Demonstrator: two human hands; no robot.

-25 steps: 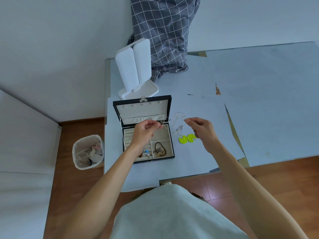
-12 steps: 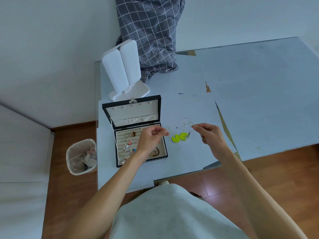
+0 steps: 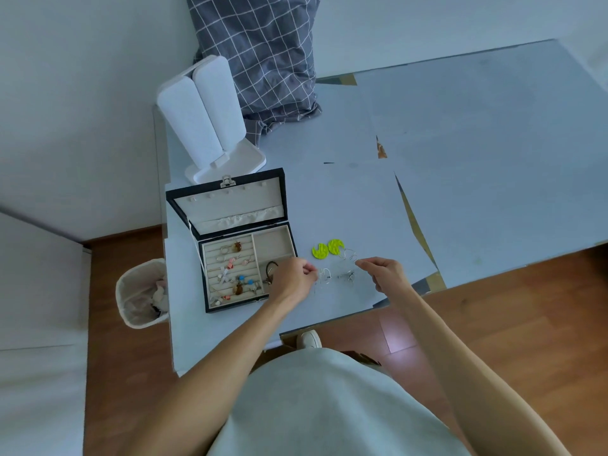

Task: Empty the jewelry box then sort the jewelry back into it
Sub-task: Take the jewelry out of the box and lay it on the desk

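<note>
Both our hands work just right of the box [image 3: 230, 238]. Left hand [image 3: 292, 278] has its fingers pinched on thin silver wire jewelry [image 3: 324, 274]; right hand [image 3: 383, 271] has its fingertips pinched near the other end of the same silver tangle, low over the table [image 3: 460, 159]. How many silver pieces we hold, we cannot tell, too thin and tangled. Two yellow-green earrings [image 3: 327, 250] lie on the table just beyond the silver, touching each other. Box sits open, lid up, near the table's left edge. Its ring rows on the left carry many small pieces, too small to count; upper right compartment looks bare; lower right one holds a dark loop [image 3: 271, 271], partly behind our left hand. One white stand [image 3: 207, 116] behind the box, one checked cloth [image 3: 260, 54] beyond it, one bin [image 3: 141, 291] on the floor at left.
</note>
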